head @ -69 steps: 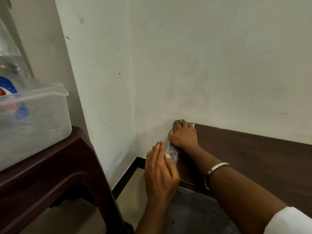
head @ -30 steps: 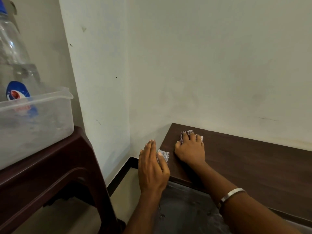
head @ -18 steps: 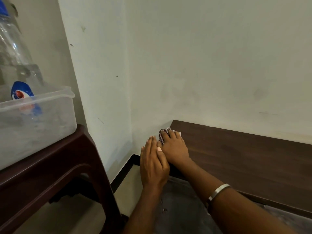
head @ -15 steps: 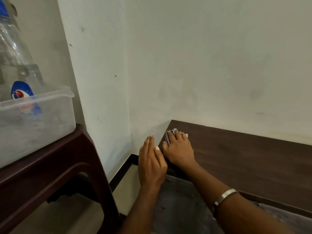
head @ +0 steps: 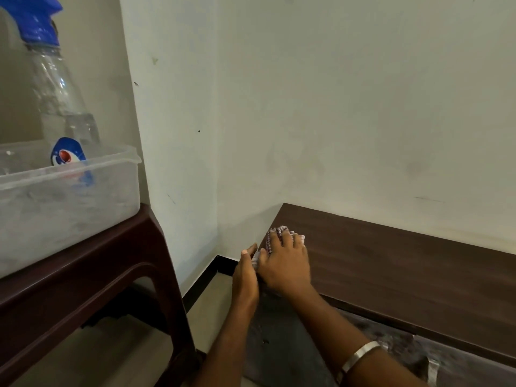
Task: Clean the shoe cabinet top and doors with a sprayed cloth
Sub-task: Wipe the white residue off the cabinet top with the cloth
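Shifted slightly right, right hand (head: pixel 284 263) presses flat on cloth (head: pixel 279 233); left hand (head: pixel 245 275), fingers straight, alongside.

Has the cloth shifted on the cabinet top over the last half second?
Yes. The cloth slid slightly away from the cabinet top left edge, toward the right.

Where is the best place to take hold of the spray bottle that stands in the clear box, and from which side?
Take the spray bottle by its clear shoulder just under the blue head, coming from above or from the right. It stands upright and the plastic box walls hide its lower body.
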Demonstrator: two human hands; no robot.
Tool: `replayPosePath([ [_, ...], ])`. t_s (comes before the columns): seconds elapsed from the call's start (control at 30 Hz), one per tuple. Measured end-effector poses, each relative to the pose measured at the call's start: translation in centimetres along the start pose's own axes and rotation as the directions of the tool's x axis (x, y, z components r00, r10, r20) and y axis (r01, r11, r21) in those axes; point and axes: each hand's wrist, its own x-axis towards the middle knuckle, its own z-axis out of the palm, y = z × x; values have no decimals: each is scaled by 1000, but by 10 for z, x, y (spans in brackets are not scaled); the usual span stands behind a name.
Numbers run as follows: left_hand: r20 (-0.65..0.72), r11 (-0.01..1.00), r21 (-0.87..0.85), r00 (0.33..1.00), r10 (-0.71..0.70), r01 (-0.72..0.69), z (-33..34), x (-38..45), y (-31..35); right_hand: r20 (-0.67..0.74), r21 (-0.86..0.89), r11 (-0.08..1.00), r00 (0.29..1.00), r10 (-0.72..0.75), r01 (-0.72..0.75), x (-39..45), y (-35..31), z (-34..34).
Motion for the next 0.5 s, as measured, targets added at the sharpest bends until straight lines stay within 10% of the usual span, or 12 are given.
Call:
replayPosePath([
  [0.5,32,970,-173,985,-167,170,-10,-17,-2,-56,7,997,996,72,-72,-25,26,-12],
])
